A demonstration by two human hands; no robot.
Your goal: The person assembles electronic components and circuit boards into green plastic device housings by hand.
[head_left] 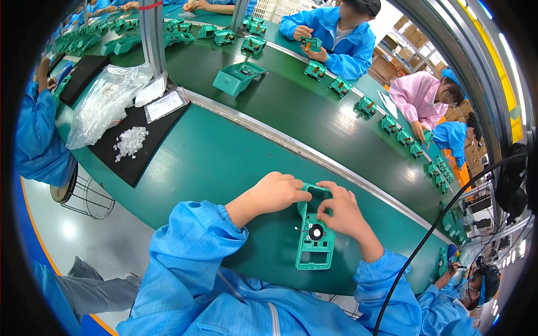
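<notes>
On the green bench in front of me lies a green plastic housing with rectangular openings. A round black speaker with a white centre sits in its middle, and a thin wire runs off to its left. My left hand is closed at the housing's far left edge, fingertips on the rim. Across from it, my right hand holds the far right side, with thumb and forefinger bent over the upper opening. Anything small between the fingertips is too hidden to make out.
On a black mat at the left lie clear plastic pieces and a plastic bag. Beyond a metal rail, a conveyor carries a green housing and several green assemblies. Co-workers sit around it. A black cable hangs at the right.
</notes>
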